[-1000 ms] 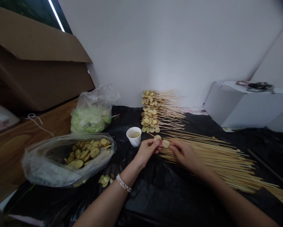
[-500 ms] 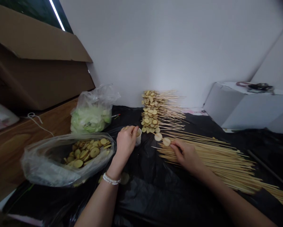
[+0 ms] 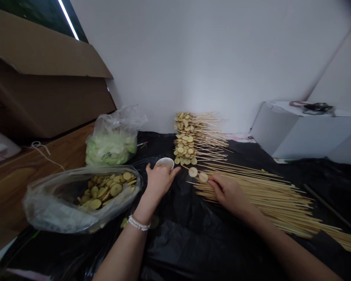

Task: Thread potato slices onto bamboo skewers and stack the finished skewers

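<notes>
My right hand (image 3: 226, 192) pinches a bamboo skewer (image 3: 184, 166) that carries two round potato slices (image 3: 204, 177). Its bare tip points left, toward my other hand. My left hand (image 3: 160, 180) is at a white paper cup (image 3: 165, 160), fingers apart, with some fingertips hidden at the rim. Whether those fingertips touch anything in the cup cannot be seen. Left of that wrist, an open clear plastic bag (image 3: 55, 210) holds many potato slices (image 3: 105, 189). Behind the cup lies a stack of loaded potato skewers (image 3: 185, 140), sticks pointing right.
Bare bamboo skewers (image 3: 260, 199) spread under and beyond my right hand on black plastic sheeting (image 3: 187, 242). A tied bag of pale green vegetable (image 3: 111, 150) stands back left, near a red-capped pen (image 3: 142, 144). A cardboard box (image 3: 52, 97) and a white box (image 3: 312, 132) flank the wall.
My left fingers, bunched beside the cup before, have spread apart over it. The cup's mouth now faces me more. My right hand keeps hold of the skewer in nearly the same place.
</notes>
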The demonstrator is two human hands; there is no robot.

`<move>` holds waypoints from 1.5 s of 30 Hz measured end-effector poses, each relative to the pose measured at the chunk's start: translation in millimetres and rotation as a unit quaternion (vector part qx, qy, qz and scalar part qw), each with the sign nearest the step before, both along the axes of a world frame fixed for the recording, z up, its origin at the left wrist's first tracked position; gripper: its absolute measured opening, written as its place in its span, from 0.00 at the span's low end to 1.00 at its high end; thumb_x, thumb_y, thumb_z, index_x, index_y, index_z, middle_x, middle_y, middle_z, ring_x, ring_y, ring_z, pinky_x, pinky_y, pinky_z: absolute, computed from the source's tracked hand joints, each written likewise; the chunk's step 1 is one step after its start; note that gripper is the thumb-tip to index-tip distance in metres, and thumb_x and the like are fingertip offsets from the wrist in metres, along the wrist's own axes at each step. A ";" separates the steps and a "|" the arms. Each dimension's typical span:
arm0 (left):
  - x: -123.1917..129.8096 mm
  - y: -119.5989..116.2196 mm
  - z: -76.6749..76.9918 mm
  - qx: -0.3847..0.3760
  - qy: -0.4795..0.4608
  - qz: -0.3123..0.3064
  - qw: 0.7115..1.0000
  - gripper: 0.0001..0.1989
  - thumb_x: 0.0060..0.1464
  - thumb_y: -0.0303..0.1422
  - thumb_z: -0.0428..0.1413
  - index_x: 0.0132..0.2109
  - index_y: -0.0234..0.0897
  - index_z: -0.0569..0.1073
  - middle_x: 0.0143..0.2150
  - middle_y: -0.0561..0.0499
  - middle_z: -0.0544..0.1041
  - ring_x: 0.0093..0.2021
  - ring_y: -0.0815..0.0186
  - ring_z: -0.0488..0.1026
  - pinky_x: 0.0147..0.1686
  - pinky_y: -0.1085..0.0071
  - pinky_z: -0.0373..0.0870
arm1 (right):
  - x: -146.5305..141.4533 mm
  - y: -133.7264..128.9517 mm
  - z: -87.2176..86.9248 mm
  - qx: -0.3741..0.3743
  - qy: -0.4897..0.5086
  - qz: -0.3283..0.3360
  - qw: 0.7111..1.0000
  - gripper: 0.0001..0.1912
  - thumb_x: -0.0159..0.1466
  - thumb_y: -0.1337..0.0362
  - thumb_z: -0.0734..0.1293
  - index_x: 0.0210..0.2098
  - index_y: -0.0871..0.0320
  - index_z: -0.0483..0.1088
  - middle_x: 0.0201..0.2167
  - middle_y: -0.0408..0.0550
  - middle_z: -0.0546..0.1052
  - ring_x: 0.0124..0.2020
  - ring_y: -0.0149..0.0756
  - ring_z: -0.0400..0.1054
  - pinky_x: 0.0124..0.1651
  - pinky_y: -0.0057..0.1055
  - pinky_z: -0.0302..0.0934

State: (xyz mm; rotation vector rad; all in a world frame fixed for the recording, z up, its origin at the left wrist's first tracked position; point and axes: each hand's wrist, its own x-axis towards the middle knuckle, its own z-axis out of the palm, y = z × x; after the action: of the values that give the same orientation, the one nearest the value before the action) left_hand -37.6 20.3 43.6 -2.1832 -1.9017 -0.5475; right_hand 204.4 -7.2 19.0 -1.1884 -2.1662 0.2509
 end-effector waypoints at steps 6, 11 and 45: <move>-0.1 -0.1 6.6 0.048 -0.034 0.030 0.998 0.23 0.60 0.47 0.43 0.34 0.39 0.79 0.34 0.42 0.79 0.42 0.56 0.73 0.54 0.54 0.52 | 0.2 0.3 -1.1 0.003 -0.005 -0.003 1.000 0.11 0.67 0.64 0.55 0.31 0.56 0.65 0.27 0.46 0.72 0.31 0.35 0.65 0.36 0.30 0.55; -8.5 3.9 9.3 0.164 -0.141 -0.011 0.976 0.14 0.58 0.40 0.50 0.36 0.41 0.78 0.36 0.47 0.80 0.40 0.61 0.74 0.53 0.60 0.56 | 0.2 0.1 -1.1 0.010 -0.002 0.000 1.000 0.12 0.68 0.63 0.55 0.31 0.56 0.65 0.28 0.46 0.72 0.31 0.35 0.65 0.36 0.30 0.55; 42.1 -0.1 -28.1 -0.288 -0.812 -0.098 0.499 0.07 0.48 0.29 0.63 0.33 0.31 0.74 0.32 0.49 0.76 0.30 0.75 0.73 0.31 0.82 0.69 | 17.3 8.0 11.1 -0.022 0.004 -0.013 1.000 0.12 0.66 0.63 0.57 0.32 0.56 0.69 0.28 0.45 0.74 0.29 0.34 0.66 0.34 0.29 0.54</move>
State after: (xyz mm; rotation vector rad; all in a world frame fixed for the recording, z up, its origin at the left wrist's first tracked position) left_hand 4.4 20.2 15.5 -2.0424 -2.5148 -3.4077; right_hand 221.7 0.8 30.1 -1.2378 -2.1460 0.2921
